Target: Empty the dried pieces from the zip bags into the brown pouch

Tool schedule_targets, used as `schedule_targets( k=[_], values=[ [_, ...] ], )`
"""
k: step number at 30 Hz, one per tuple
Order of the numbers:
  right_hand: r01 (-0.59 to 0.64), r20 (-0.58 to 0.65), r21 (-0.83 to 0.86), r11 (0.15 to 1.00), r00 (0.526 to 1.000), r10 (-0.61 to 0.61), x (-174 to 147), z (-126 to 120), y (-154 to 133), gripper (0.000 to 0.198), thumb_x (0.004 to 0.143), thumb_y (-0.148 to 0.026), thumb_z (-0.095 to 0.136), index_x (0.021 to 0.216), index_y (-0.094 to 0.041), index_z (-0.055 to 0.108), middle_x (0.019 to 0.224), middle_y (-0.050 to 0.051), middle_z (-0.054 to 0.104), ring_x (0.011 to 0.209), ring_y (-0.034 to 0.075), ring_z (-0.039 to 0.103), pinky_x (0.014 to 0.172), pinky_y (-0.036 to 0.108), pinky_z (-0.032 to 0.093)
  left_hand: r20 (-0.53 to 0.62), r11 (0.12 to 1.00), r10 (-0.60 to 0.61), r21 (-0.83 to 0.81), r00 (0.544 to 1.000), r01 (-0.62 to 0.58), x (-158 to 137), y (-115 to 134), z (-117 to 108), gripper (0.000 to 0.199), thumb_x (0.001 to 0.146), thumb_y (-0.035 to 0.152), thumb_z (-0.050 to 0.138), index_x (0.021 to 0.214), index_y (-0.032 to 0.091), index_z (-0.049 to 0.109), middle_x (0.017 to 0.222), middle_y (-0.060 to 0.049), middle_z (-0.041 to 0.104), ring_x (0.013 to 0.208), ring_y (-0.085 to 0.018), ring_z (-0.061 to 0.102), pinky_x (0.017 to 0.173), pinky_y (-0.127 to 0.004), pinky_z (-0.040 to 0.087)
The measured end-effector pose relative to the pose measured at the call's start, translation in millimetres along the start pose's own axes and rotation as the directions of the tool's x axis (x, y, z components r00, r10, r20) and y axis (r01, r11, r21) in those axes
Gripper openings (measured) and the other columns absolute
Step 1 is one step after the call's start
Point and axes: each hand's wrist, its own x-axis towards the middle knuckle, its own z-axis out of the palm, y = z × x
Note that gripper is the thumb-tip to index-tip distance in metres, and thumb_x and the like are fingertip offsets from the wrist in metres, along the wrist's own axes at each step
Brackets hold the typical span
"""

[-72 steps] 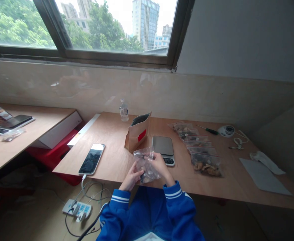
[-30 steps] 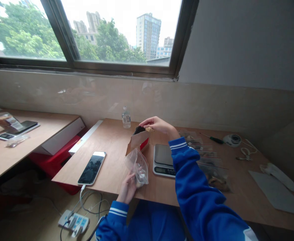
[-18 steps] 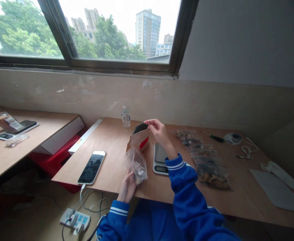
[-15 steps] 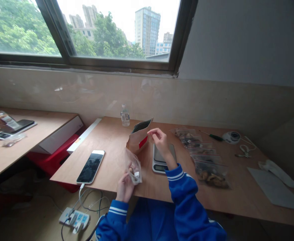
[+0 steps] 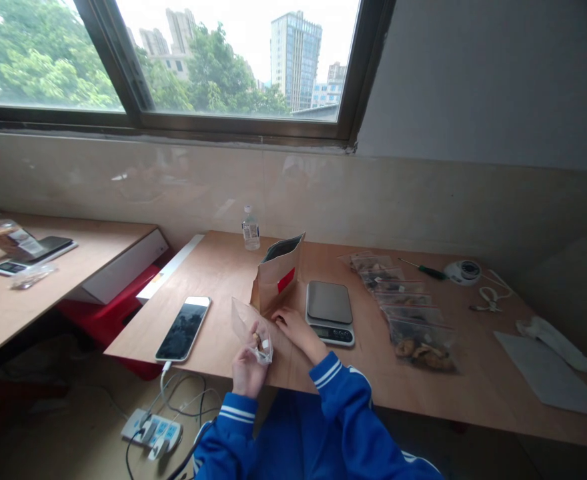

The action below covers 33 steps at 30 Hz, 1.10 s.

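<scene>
Left hand (image 5: 248, 372): closed around the lower part of a clear bag (image 5: 243, 321), thumb and fingers pinching the film.
Clear bag: above and forward of the left palm, over the table's near edge; thin, glossy, creased plastic, top flaring loosely. Small brown pieces and a white bit show low down, just above the fingers.
Right hand (image 5: 298, 331): palm down, fingers bent, tips just right of the clear bag; cannot tell if anything is pinched there.
Paper bag (image 5: 273, 277): beyond both hands, standing, mouth gaping; matte brown sides, red patch, dark lining.
Scale (image 5: 329, 303): right of the paper bag; flat, rounded-corner grey plate on a white body.
Filled bags (image 5: 423, 350): overlapping row at right, clear film with red seal lines; nearest holds wrinkled, curled brown pieces.
Phone (image 5: 183, 329): left, glossy dark slab, white cable plugged in.
Table (image 5: 223, 273): smooth, wood-coloured top.
</scene>
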Motion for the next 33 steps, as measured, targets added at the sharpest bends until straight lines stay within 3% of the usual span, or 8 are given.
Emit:
schedule_targets(
  k=[5, 8, 11, 16, 21, 25, 29, 33],
  values=[
    [0.196, -0.346, 0.28, 0.94, 0.934, -0.092, 9, -71, -59, 0.026, 0.09, -0.033, 0.053, 0.111, -0.022, 0.062, 0.109, 0.005, 0.067, 0.098, 0.018, 0.064, 0.087, 0.029, 0.05, 0.031, 1.0, -0.017, -0.007, 0.999, 0.017, 1, 2, -1, 0.055, 0.087, 0.015, 0.043, 0.137, 0.038, 0.042, 0.122, 0.001, 0.065, 0.107, -0.012, 0.062, 0.096, -0.027, 0.044],
    [0.331, -0.498, 0.182, 0.926, 0.843, -0.204, 32, -116, -93, 0.032, 0.093, -0.037, 0.046, 0.12, -0.025, 0.057, 0.121, 0.004, 0.062, 0.108, 0.017, 0.059, 0.096, 0.03, 0.045, 0.039, 1.0, -0.011, -0.026, 0.999, 0.012, 1, 1, 0, 0.053, 0.088, 0.016, 0.04, 0.137, 0.035, 0.043, 0.124, -0.002, 0.064, 0.108, -0.013, 0.061, 0.096, -0.028, 0.044],
    [0.338, -0.418, -0.035, 0.941, 0.85, -0.321, 56, -137, -101, 0.026, 0.094, -0.032, 0.046, 0.112, -0.023, 0.063, 0.111, 0.005, 0.066, 0.105, 0.019, 0.059, 0.097, 0.035, 0.043, 0.046, 1.0, 0.006, -0.028, 0.999, -0.005, 1, 0, 3, 0.05, 0.09, 0.019, 0.038, 0.138, 0.034, 0.043, 0.126, -0.002, 0.062, 0.11, -0.014, 0.06, 0.097, -0.029, 0.043],
    [0.242, -0.289, -0.28, 0.929, 0.902, -0.322, 64, -120, -73, 0.027, 0.095, -0.027, 0.044, 0.096, -0.019, 0.069, 0.104, 0.008, 0.068, 0.105, 0.022, 0.057, 0.102, 0.042, 0.036, 0.02, 0.999, -0.009, -0.042, 1.0, 0.01, 0, 0, 8, 0.049, 0.091, 0.02, 0.039, 0.138, 0.034, 0.043, 0.125, -0.001, 0.063, 0.108, -0.014, 0.061, 0.096, -0.029, 0.044],
    [0.226, -0.433, -0.227, 0.947, 0.848, -0.306, 45, -97, -61, 0.033, 0.096, -0.028, 0.036, 0.12, -0.022, 0.059, 0.132, 0.008, 0.052, 0.132, 0.022, 0.036, 0.111, 0.043, 0.026, 0.008, 1.0, -0.021, -0.014, 1.0, 0.021, 0, 0, 8, 0.053, 0.089, 0.02, 0.042, 0.14, 0.036, 0.038, 0.123, 0.0, 0.064, 0.105, -0.014, 0.062, 0.094, -0.029, 0.045],
    [0.201, -0.609, -0.023, 0.979, 0.774, -0.173, 14, -77, -76, 0.031, 0.094, -0.025, 0.037, 0.117, -0.021, 0.058, 0.123, 0.01, 0.054, 0.119, 0.021, 0.048, 0.104, 0.039, 0.036, -0.018, 1.0, -0.003, 0.017, 1.0, 0.004, -1, -2, 16, 0.046, 0.091, 0.02, 0.041, 0.134, 0.032, 0.048, 0.123, -0.001, 0.064, 0.108, -0.015, 0.061, 0.093, -0.029, 0.046],
    [0.14, -0.2, 0.378, 0.915, 0.977, -0.067, -24, -47, -81, 0.027, 0.092, -0.02, 0.037, 0.106, -0.021, 0.06, 0.092, 0.003, 0.064, 0.083, 0.015, 0.062, 0.077, 0.027, 0.05, -0.074, 0.995, 0.055, 0.091, 0.996, -0.048, -3, -7, 31, 0.038, 0.088, 0.015, 0.045, 0.123, 0.024, 0.059, 0.122, -0.004, 0.064, 0.114, -0.018, 0.058, 0.098, -0.031, 0.044],
    [0.034, -0.087, 0.374, 0.927, 0.996, -0.002, -42, -21, -61, 0.024, 0.083, -0.006, 0.039, 0.086, -0.017, 0.06, 0.082, 0.002, 0.061, 0.075, 0.014, 0.059, 0.072, 0.026, 0.048, -0.111, 0.982, 0.09, 0.176, 0.99, -0.069, -5, -10, 45, 0.031, 0.087, 0.021, 0.051, 0.117, 0.021, 0.063, 0.12, -0.005, 0.065, 0.116, -0.019, 0.057, 0.103, -0.03, 0.041]
  ],
)
